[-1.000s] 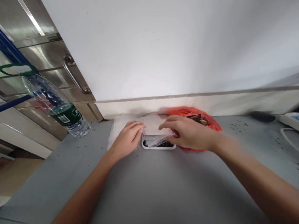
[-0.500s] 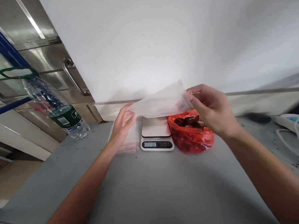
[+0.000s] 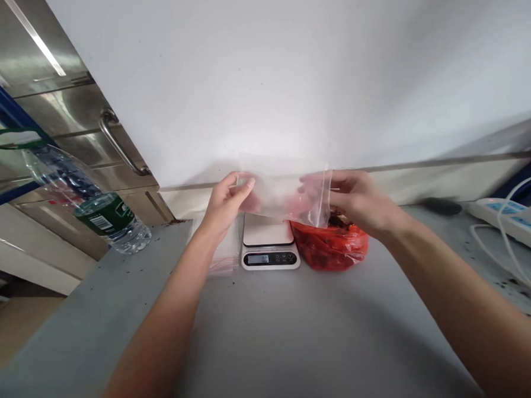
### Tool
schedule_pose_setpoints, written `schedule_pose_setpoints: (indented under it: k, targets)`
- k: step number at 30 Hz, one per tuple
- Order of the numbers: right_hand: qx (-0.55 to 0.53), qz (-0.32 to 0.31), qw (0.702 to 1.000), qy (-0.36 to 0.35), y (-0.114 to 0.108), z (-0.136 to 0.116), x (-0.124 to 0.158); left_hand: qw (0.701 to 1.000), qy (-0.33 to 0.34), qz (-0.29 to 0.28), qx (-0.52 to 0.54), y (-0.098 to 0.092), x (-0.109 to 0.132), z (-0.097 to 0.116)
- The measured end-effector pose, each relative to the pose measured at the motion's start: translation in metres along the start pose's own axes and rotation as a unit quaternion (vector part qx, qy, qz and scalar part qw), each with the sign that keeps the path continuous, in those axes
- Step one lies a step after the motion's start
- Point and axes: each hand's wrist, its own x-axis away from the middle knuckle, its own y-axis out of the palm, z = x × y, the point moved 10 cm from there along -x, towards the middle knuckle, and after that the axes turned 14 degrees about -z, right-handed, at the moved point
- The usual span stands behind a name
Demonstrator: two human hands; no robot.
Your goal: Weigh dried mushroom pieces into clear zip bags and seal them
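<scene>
A clear zip-lock bag is held up sideways between both hands, over a small kitchen scale. My left hand pinches its closed left end, thumb in front. At the other end, my right hand is at the zip edge, with some fingers seen through the plastic behind or inside the bag. The scale's display reads about 0.0. Right of the scale sits a red plastic bag with dark brown dried pieces in its mouth. A stack of flat zip-lock bags lies left of the scale, partly behind my left arm.
A large water bottle with a green handle stands at the table's left edge. At the right are a white device with blue panels, a pale cable and a dark object. A white wall rises behind.
The bag has spread flatter and turned toward me. My left hand has closed on its end, and my right fingers now show through the plastic. The view has shifted slightly right.
</scene>
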Motion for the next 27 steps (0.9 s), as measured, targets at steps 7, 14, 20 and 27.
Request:
schedule_pose_setpoints:
  k: [7,14,20,27]
  targets:
    - [0.021,-0.002,0.999,0.042,0.002,0.013,-0.002,0.988,-0.112,0.077,-0.069,-0.026,0.008,-0.036]
    - [0.117,-0.051,0.992,0.011,0.029,0.009,-0.005,0.95,0.063,0.067,-0.299,0.007,0.015,0.041]
    - [0.144,-0.14,0.98,0.007,0.05,0.014,-0.004,0.935,-0.028,-0.144,-0.324,0.054,0.012,0.022]
    - [0.195,-0.047,0.978,0.047,0.036,0.013,-0.004,0.939,0.035,-0.095,-0.329,0.042,0.013,0.036]
